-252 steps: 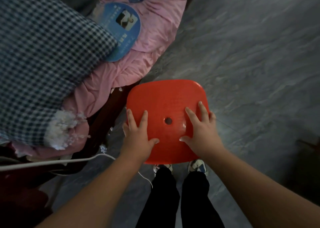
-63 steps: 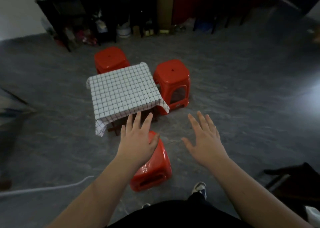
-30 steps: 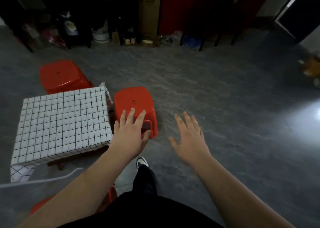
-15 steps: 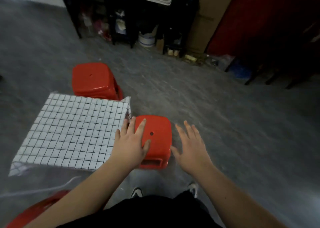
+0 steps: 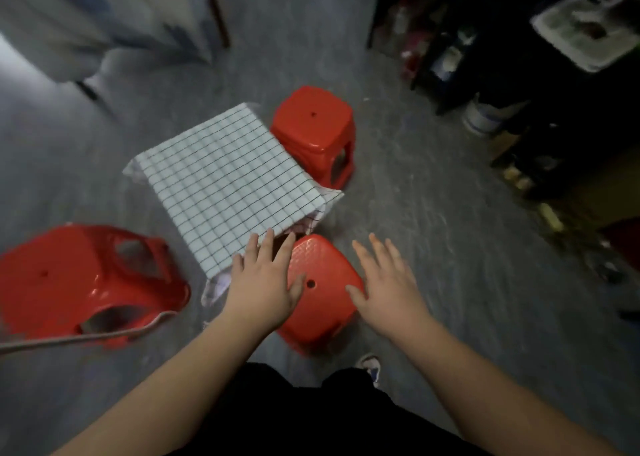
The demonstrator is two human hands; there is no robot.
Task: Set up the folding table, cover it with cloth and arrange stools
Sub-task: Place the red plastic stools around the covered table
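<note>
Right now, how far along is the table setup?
Done: the checked cloth covers the table, and three red stools stand around it: the far stool, the left stool and the near stool. In hand: nothing gripped; the left hand and right hand are spread open over the near stool. Left: possibly a stool for the fourth side.

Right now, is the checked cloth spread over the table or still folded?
Spread: the white checked cloth lies flat across the tabletop, with its edges hanging over the corners.
</note>
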